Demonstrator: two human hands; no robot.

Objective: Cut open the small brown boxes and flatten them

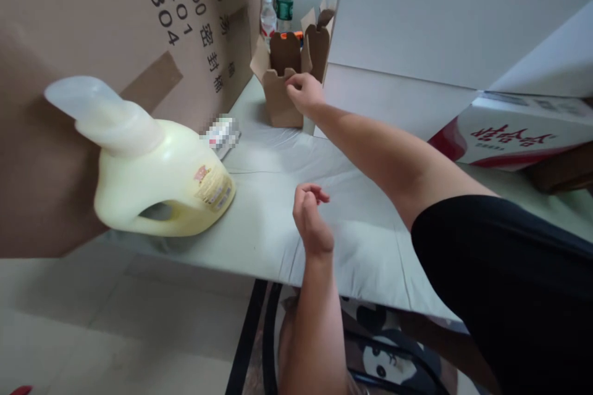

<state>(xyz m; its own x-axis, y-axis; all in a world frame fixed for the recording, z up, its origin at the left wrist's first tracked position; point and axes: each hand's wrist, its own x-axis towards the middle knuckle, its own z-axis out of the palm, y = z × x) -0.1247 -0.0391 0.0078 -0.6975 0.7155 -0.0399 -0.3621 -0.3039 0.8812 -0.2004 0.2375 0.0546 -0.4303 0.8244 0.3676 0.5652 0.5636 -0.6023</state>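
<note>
My right hand (303, 91) reaches far across the table and its fingers pinch a flap of a brown paper takeout box (283, 77) with open flaps at the back. My left hand (309, 217) hovers over the white-covered table (259, 222) near its front edge, fingers curled loosely inward, holding nothing that I can see. A pale yellow detergent jug (162, 176) with a handle and a wide translucent cap stands at the left end of the table, apart from both hands.
A big brown cardboard carton (115, 24) walls off the left side. A white box (440, 31) and a red-and-white carton (514, 136) stand on the right. Two plastic bottles (276, 3) stand behind the takeout box. A small packet (222, 134) lies by the jug.
</note>
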